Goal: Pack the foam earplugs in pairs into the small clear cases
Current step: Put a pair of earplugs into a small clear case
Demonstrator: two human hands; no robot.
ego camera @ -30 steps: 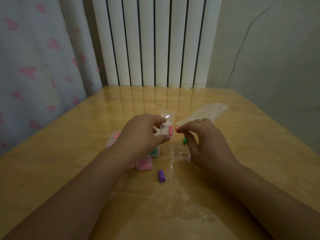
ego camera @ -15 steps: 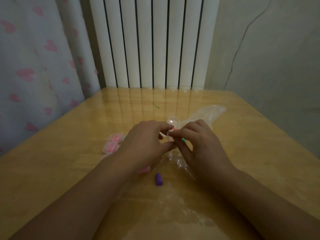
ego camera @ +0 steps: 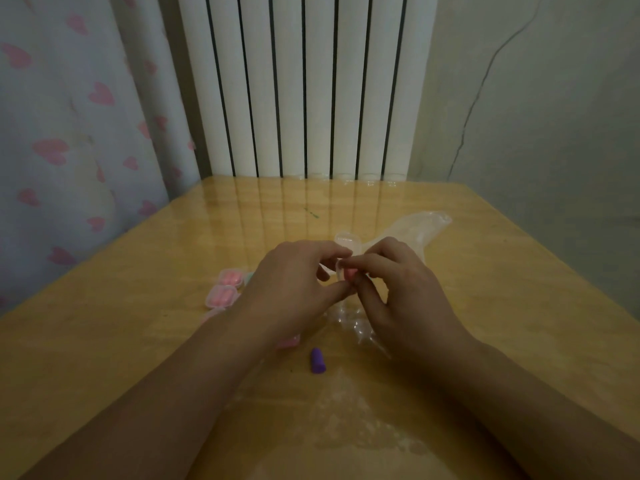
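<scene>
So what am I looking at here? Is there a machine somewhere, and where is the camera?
There is no machine: these are a person's two bare hands, filmed by a camera worn on the head, looking forward and down. The left hand holds a small clear case with its lid up, and the right hand pinches a pink earplug at the case's opening. On the wooden table lie two closed cases of pink earplugs to the left, a loose purple earplug near the wrists, and a clear plastic bag behind the hands. A white radiator stands at the far edge.
</scene>
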